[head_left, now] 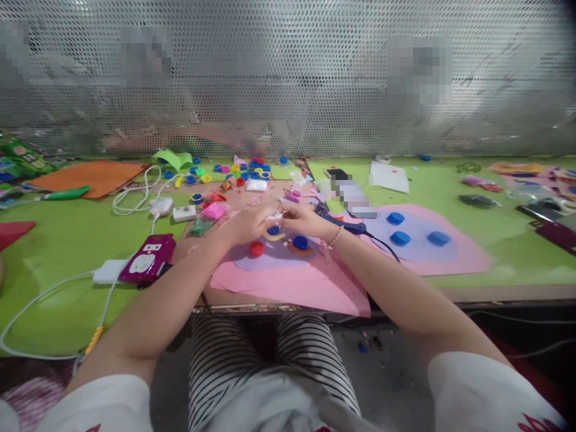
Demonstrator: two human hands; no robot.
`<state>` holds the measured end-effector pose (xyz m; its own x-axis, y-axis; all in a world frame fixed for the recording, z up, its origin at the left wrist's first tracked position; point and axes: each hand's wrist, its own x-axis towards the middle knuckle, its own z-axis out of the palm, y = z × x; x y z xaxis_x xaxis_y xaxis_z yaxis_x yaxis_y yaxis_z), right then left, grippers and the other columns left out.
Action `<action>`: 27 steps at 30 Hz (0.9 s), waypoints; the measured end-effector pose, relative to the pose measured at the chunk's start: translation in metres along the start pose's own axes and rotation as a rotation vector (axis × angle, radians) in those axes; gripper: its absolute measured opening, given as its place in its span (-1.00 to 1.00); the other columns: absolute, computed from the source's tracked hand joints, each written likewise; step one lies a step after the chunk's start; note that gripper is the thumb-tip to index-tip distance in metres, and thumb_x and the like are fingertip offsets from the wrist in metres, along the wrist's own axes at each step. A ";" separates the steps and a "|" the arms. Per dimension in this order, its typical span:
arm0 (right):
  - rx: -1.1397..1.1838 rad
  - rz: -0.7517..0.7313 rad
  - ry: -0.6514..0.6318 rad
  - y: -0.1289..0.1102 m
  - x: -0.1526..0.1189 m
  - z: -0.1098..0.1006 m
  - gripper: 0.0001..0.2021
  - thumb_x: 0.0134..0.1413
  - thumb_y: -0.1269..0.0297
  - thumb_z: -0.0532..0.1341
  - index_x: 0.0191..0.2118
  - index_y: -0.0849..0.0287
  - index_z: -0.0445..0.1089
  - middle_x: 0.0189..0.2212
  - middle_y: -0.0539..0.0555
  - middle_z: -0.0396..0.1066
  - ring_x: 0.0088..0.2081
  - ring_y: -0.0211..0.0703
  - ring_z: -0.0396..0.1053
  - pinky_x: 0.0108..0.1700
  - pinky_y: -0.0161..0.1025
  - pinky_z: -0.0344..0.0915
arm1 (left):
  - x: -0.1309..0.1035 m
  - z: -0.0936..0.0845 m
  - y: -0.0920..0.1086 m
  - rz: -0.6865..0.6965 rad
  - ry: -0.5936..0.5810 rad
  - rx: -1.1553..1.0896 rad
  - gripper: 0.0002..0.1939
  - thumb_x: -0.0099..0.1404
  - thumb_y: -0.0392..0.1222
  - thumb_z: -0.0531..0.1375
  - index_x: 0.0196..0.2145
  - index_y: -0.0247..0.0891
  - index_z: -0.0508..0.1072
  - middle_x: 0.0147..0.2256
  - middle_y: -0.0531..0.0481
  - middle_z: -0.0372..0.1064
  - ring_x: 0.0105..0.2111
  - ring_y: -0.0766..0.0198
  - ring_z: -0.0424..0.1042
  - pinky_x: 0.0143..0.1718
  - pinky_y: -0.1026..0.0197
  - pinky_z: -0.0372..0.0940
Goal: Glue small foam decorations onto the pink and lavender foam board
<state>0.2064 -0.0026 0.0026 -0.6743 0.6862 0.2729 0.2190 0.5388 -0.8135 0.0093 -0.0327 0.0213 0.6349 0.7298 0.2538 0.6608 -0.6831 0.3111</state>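
Both hands (278, 223) pinch something small and whitish, open green tabletop (468, 231) lying rightward

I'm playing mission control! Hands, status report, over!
Left hand, right hand: fingers together on something whitish. Red cap, blue cap: close by. Blue tool: near right wrist.

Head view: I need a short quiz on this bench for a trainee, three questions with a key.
1. How many blue caps lie on the purple sheet to the right of the hands?
2. True or false: the magenta case lies to the left of both the left hand and the right hand.
3. The leftmost cap on the middle purple sheet is: A) red, B) green, C) white.
Key: 1 three; 2 true; 3 A.
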 end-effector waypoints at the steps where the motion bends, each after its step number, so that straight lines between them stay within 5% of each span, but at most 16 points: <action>1: 0.021 -0.008 0.001 0.001 0.000 0.000 -0.82 0.01 0.18 0.17 -0.36 0.20 0.29 -0.47 -0.05 0.25 -0.46 -0.32 0.21 -0.39 -0.33 0.19 | 0.000 0.000 0.001 -0.004 -0.002 0.000 -0.59 0.36 -0.05 -0.09 0.03 -0.29 0.31 0.01 -0.20 0.37 -0.01 0.13 0.36 -0.01 0.13 0.24; 11: -0.051 -0.010 0.179 0.007 0.003 -0.001 -0.73 -0.03 0.21 0.23 -0.20 0.23 0.41 -0.45 -0.01 0.34 -0.52 -0.35 0.19 -0.44 -0.35 0.17 | 0.000 0.005 -0.013 -0.053 0.022 0.088 -0.49 0.36 0.04 -0.11 0.13 -0.28 0.23 0.03 -0.24 0.35 0.01 0.02 0.35 -0.01 0.02 0.22; 18: -0.297 -0.187 0.163 0.005 -0.001 -0.006 -0.81 0.09 0.27 0.16 -0.22 0.19 0.47 -0.34 0.09 0.39 -0.34 -0.22 0.32 -0.25 -0.25 0.27 | 0.002 0.005 -0.006 -0.082 -0.019 0.052 -0.52 0.36 0.02 -0.09 0.06 -0.32 0.31 0.02 -0.26 0.36 0.01 0.03 0.35 0.01 0.00 0.23; 21: -0.401 -0.237 0.202 0.003 -0.002 -0.004 -0.85 0.14 0.31 0.13 -0.29 0.17 0.45 -0.32 0.11 0.35 -0.25 -0.15 0.32 -0.15 -0.19 0.26 | 0.003 0.004 -0.003 -0.088 -0.008 0.000 -0.51 0.34 0.02 -0.05 0.11 -0.29 0.27 0.14 -0.24 0.25 0.10 0.04 0.28 0.10 -0.01 0.17; 27: -0.440 -0.229 0.213 -0.005 -0.002 0.000 -0.92 0.13 0.38 0.07 -0.32 0.19 0.29 -0.32 0.10 0.26 -0.36 -0.23 0.24 -0.29 -0.27 0.23 | 0.004 0.002 -0.002 -0.083 -0.017 -0.069 -0.52 0.35 0.01 -0.08 0.12 -0.22 0.27 0.10 -0.17 0.31 0.07 0.10 0.31 0.08 0.04 0.20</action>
<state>0.2064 -0.0069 0.0057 -0.5916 0.5865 0.5532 0.3892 0.8086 -0.4412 0.0115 -0.0283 0.0196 0.5866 0.7825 0.2088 0.6827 -0.6164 0.3924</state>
